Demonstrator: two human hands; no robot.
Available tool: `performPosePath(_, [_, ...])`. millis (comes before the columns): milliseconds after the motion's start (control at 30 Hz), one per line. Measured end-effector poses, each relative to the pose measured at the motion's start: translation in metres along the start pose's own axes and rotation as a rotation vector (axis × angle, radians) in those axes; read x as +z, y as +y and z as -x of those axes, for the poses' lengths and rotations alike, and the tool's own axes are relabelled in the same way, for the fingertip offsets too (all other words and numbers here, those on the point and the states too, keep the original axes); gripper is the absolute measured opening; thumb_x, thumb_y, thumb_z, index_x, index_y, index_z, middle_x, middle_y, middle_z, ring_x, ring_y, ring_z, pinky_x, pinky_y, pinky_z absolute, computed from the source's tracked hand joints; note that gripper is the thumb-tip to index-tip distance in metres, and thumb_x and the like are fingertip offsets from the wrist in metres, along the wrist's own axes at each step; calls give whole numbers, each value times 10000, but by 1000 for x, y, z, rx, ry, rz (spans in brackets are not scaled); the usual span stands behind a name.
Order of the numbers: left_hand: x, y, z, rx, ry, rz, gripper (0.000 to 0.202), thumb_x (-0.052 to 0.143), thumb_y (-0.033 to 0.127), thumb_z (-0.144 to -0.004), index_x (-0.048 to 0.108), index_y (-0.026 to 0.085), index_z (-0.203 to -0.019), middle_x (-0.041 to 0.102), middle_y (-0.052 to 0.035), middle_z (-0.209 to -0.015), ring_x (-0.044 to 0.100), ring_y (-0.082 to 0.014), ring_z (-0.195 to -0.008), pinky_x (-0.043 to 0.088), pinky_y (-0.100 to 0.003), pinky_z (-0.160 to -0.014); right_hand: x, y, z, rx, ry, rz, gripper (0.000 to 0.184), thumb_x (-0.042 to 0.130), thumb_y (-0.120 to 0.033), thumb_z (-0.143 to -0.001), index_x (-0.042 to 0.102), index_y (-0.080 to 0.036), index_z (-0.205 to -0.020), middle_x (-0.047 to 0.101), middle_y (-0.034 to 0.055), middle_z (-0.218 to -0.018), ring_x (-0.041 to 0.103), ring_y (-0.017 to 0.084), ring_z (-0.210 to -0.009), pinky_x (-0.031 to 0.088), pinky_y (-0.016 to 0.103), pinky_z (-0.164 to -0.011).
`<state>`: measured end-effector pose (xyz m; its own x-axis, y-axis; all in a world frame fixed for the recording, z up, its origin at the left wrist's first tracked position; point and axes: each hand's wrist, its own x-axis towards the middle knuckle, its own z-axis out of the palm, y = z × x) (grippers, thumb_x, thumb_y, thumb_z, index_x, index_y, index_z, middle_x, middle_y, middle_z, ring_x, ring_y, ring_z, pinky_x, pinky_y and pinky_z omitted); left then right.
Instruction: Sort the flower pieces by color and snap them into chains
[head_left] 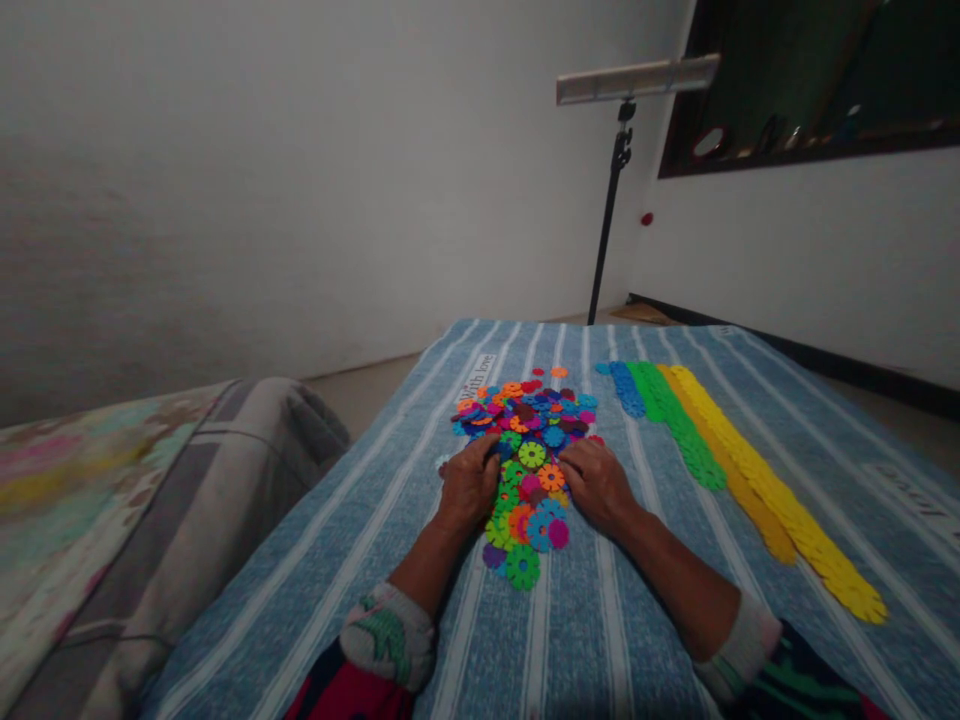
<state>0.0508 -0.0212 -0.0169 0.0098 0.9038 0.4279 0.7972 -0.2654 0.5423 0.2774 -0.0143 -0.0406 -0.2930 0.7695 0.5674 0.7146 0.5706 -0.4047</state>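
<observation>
A heap of flower-shaped plastic discs (532, 455) in mixed colours lies on the striped cloth. At its left side is my left hand (471, 482), with the fingers curled in and bent against the discs. My right hand (598, 482) rests at the right side of the heap, its fingers also curled, beside an orange disc (551, 477). The fingertips of both hands are partly hidden, so I cannot make out what they hold. Nearer to me, a green disc (523, 567) lies at the heap's front end.
To the right, discs lie in overlapping rows by colour: a blue row (627, 390), a green row (679, 428), an orange-yellow row (750, 505) and a yellow row (795, 520). A covered surface (172, 500) stands left. Behind the table rises a black stand (609, 210) with a light bar.
</observation>
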Motion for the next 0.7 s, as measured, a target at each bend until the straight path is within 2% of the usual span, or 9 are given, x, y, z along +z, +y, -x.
performPosePath(267, [1,-7,-3,-92,30,-50,399,563,126,-797,707,177,-1165,736,-85,-1219,678,-235,-1150,495,-375,-1056,2,-6,4,-67,-9,-67,178,560,-214,-933,714,-197,-846,685,68,-877,584,216,-877,415,344,-820])
performPosePath(533, [0,-12,-4,-89,63,-56,443,542,135,-785,698,177,-1198,724,-87,-1242,667,-244,-1161,486,-396,-1074,-6,-24,4,-215,-125,-145,184,555,-219,-956,682,-198,-825,684,49,-860,591,197,-875,393,341,-824])
performPosePath(700, [-2,-13,-4,-88,67,-68,416,524,159,-792,703,155,-1167,731,-108,-1197,676,-248,-1117,503,-396,-1043,-7,-26,4,-268,-126,-174,168,568,-215,-958,675,-184,-833,696,46,-858,600,186,-850,377,337,-810])
